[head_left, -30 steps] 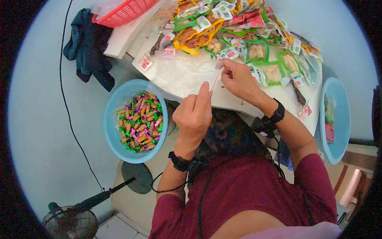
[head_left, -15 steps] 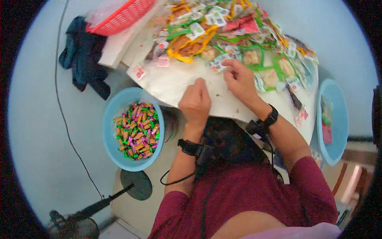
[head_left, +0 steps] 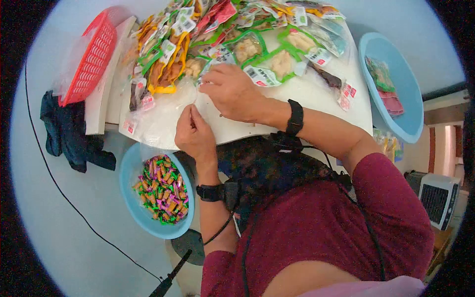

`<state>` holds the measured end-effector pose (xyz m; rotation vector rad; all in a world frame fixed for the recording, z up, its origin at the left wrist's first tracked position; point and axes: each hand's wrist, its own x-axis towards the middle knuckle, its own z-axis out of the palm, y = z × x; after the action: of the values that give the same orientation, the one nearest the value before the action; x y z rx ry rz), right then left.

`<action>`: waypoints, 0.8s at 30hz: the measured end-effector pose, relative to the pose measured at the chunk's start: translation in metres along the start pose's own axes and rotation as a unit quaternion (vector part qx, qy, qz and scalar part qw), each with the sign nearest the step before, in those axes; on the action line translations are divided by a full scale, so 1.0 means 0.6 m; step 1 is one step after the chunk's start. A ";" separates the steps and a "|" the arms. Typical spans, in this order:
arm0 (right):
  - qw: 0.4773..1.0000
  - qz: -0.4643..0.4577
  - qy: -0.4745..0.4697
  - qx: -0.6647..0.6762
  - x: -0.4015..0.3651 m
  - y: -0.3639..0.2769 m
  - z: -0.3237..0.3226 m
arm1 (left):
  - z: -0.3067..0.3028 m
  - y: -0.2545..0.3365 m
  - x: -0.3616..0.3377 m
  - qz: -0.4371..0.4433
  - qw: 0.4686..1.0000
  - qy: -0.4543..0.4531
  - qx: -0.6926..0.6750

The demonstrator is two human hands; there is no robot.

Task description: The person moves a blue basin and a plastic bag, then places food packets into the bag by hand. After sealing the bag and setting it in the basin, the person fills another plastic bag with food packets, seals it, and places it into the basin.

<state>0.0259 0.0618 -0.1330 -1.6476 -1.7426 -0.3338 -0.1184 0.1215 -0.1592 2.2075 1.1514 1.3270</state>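
Note:
My left hand (head_left: 196, 134) is closed in a pinch at the table's near edge, on a clear plastic bag (head_left: 166, 111). Just above and to the right, my right hand (head_left: 232, 94) has its thumb and forefinger together on the bag's rim. The see-through film spreads leftward over the white table (head_left: 247, 129), and its outline is faint. Beyond my fingers lie a yellow-edged snack packet (head_left: 168, 72) and green-edged packets with pale food, such as this packet (head_left: 246, 49). A dark stick-shaped packet (head_left: 324, 75) rests to the right.
A heap of mixed snack packets (head_left: 217, 20) covers the table's far side. Below left stands a blue tub (head_left: 127, 198) of small wrapped sweets (head_left: 166, 193). Another blue tub (head_left: 413, 119) is at right. A red basket (head_left: 94, 64) and dark cloth (head_left: 67, 133) are at left.
The view has turned, so the table and tubs sit differently. My hands have come together from apart, with the clear bag now between their fingers.

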 end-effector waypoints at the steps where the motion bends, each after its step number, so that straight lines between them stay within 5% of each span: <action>1: 0.998 -0.032 0.001 -0.047 0.003 0.005 -0.004 | 0.001 -0.001 0.000 0.001 1.000 0.004 -0.001; 3: 0.986 -0.097 0.002 -0.138 0.003 0.013 -0.007 | -0.003 0.006 -0.001 0.003 1.000 0.001 0.021; 12: 0.984 -0.055 -0.103 -0.137 -0.001 0.042 -0.005 | 0.001 0.004 0.000 0.019 1.000 0.010 0.005; 24: 0.971 0.011 -0.117 -0.208 0.001 0.041 -0.003 | -0.001 0.003 0.001 0.043 0.997 0.005 0.062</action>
<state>0.0500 0.0651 -0.1382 -2.0712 -1.9196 -0.5438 -0.1177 0.1207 -0.1574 2.3654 1.1856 1.3340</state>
